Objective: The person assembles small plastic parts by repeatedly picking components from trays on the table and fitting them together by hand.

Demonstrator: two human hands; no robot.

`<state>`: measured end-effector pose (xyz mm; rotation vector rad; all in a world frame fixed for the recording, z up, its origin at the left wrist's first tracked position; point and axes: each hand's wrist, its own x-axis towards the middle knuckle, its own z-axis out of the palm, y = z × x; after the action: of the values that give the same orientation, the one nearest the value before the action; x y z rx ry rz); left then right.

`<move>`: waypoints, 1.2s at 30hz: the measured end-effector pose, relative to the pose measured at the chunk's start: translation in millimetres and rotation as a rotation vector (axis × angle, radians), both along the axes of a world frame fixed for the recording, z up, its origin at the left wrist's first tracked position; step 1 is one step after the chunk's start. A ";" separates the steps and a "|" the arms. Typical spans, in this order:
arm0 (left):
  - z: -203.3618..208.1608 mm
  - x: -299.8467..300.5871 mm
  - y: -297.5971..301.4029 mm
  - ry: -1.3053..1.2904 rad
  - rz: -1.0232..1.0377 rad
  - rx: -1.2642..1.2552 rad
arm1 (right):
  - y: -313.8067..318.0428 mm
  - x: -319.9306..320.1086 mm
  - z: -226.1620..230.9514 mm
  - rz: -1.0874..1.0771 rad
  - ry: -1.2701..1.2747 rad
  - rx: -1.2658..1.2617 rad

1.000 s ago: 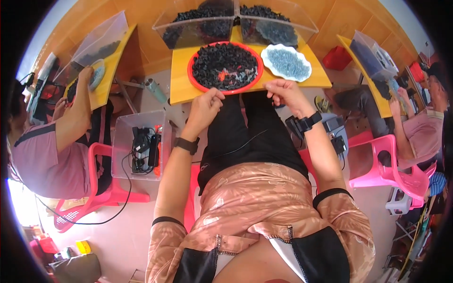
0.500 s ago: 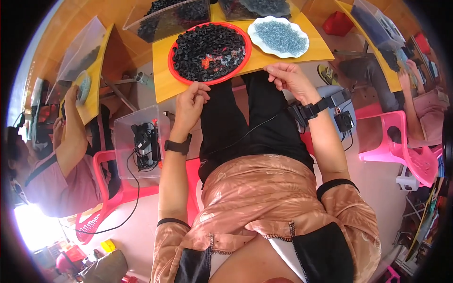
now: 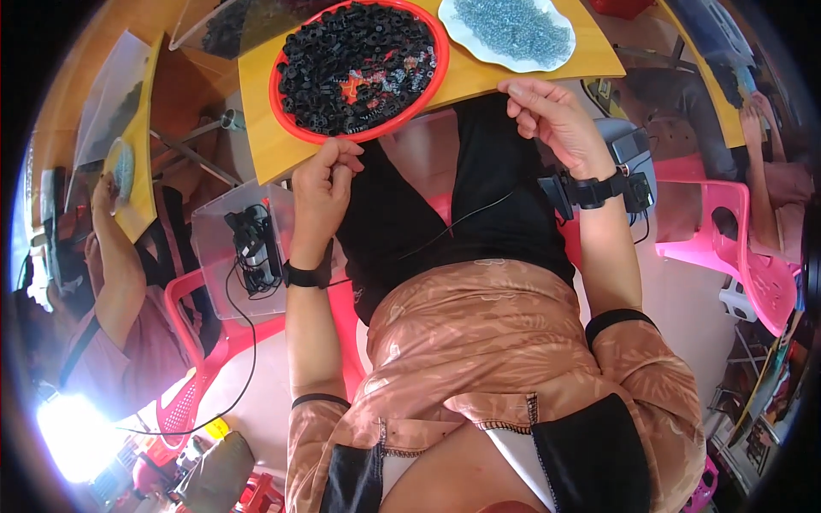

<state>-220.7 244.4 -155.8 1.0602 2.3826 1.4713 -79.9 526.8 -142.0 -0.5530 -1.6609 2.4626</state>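
My left hand [image 3: 321, 190] is at the table's near edge, just below the rim of a round red tray [image 3: 444, 53]. Its fingers are curled closed; anything between them is too small to make out. Heaped in the tray are small black plastic parts [image 3: 329, 68], with some red and clear pieces among them. To the right, my right hand [image 3: 560, 124] hovers by the table edge beneath a scalloped white plate [image 3: 560, 60]. Thumb and forefinger are pressed together in a pinch, and I cannot tell what is in it. Tiny clear bluish pieces [image 3: 510, 32] cover the plate.
The yellow table [image 3: 256, 111] ends above my lap. Clear bins stand behind the tray. A clear box [image 3: 218, 227] with black devices and cables is at my left. Co-workers sit at tables on both sides, near pink chairs [image 3: 718, 231]. A thin cable crosses my lap.
The whole view has shifted, so the table, tray and plate sit higher in the picture. Both hands stay closed near the table edge, with little movement relative to the tray and plate.
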 end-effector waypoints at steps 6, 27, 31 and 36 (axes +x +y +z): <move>6.2 0.0 0.2 0.027 -0.010 -0.062 | -2.9 1.2 1.9 0.002 -0.023 0.004; 1.5 -1.5 1.1 0.238 -0.086 -0.211 | 13.2 -0.3 3.8 0.003 0.048 -0.151; 14.5 -1.0 -10.9 0.336 0.106 0.064 | 2.5 -4.4 9.1 0.059 0.031 -0.100; 9.4 -15.2 -25.6 0.137 0.462 0.540 | -3.1 -3.1 7.3 0.077 0.013 -0.054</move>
<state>-235.9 218.8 -146.5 0.7287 2.4997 2.3695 -83.1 523.7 -134.7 -0.4873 -1.6452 2.5658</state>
